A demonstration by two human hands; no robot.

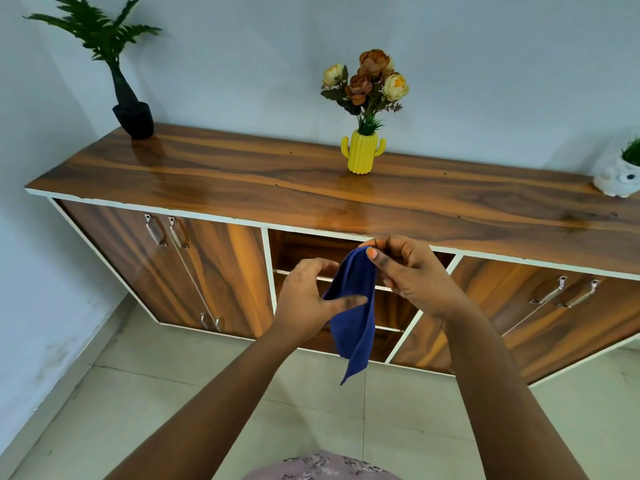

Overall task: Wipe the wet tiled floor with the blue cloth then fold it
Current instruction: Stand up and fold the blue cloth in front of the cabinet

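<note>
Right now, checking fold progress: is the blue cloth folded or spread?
Folded over, unfinished: blue cloth hangs doubled, pinched by right hand and left hand.

Right hand (412, 271) pinches top of blue cloth (355, 317), cloth hanging doubled above tiled floor (173, 393). Left hand (308, 303) grips its left edge. Behind: wooden sideboard (242, 181) with yellow vase (362, 152).

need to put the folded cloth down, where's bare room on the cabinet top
Bare stretches on the cabinet top: between the black plant pot and the yellow cactus vase, and between that vase and the white owl planter. Nowhere crowded.
</note>
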